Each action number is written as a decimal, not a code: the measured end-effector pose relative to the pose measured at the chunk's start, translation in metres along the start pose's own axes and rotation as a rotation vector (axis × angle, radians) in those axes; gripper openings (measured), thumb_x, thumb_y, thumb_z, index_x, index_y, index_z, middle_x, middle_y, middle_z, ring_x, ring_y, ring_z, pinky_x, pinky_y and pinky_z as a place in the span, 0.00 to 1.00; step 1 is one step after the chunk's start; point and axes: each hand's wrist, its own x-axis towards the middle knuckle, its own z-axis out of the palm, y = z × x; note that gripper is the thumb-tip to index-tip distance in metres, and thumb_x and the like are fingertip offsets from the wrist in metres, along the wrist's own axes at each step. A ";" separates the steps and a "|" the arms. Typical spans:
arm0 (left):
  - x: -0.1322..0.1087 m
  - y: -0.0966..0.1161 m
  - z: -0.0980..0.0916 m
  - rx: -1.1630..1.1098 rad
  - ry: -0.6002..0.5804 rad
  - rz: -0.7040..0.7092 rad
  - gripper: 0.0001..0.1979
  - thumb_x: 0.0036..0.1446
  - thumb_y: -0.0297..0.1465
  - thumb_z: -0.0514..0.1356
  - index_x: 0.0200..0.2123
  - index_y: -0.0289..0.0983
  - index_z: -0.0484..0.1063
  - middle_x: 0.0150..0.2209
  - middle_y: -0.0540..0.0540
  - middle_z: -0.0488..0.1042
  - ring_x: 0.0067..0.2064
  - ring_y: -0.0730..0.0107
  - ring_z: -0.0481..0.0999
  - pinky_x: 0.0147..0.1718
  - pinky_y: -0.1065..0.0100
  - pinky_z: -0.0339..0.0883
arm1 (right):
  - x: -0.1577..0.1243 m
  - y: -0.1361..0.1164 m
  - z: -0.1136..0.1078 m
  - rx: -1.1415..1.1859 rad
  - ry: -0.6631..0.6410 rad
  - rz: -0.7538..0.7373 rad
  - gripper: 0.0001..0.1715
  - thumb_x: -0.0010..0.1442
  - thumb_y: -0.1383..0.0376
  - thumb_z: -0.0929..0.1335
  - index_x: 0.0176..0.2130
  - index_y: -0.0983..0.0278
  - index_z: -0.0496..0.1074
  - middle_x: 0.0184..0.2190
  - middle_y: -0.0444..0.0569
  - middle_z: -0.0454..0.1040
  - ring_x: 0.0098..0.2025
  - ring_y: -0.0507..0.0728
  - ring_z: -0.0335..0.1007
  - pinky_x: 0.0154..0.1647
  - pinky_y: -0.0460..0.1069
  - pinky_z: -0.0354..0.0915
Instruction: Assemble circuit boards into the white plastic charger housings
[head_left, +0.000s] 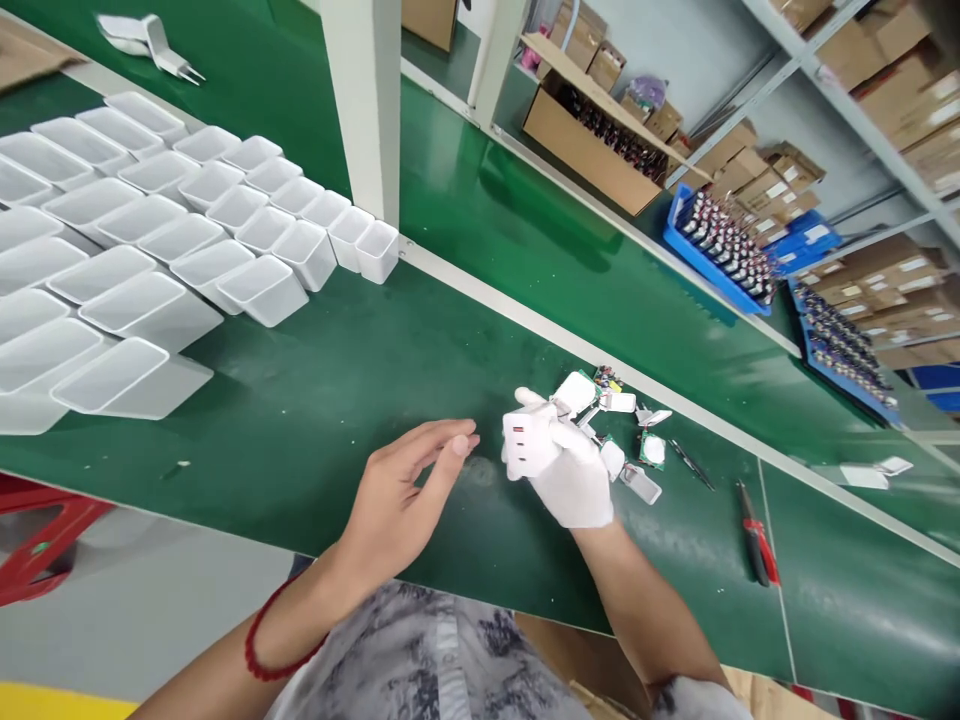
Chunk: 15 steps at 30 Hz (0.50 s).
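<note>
My right hand (576,480), in a white glove, grips a white charger (527,443) whose face with a red-marked port and several small slots points toward me. To its left, my bare left hand (409,490) hovers over the green bench with its fingers stretched forward and the thumb close under them. I see nothing in that hand, and a gap parts it from the charger. Just beyond the right hand lie loose white charger parts and circuit boards (652,450), partly hidden by the glove.
Rows of white open casings (262,290) stand at the left. Black tweezers (691,464) and red-handled pliers (757,540) lie at the right. A white post (364,110) rises from the bench. Behind are a cardboard box (592,150) and a blue tray (720,260) of parts.
</note>
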 end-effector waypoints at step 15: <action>-0.013 -0.036 -0.016 0.070 -0.216 0.081 0.13 0.65 0.34 0.54 0.37 0.39 0.79 0.40 0.45 0.81 0.41 0.66 0.81 0.42 0.69 0.75 | 0.030 -0.032 -0.008 -0.438 0.079 -0.091 0.31 0.54 0.53 0.71 0.55 0.61 0.70 0.50 0.52 0.75 0.47 0.60 0.74 0.46 0.55 0.71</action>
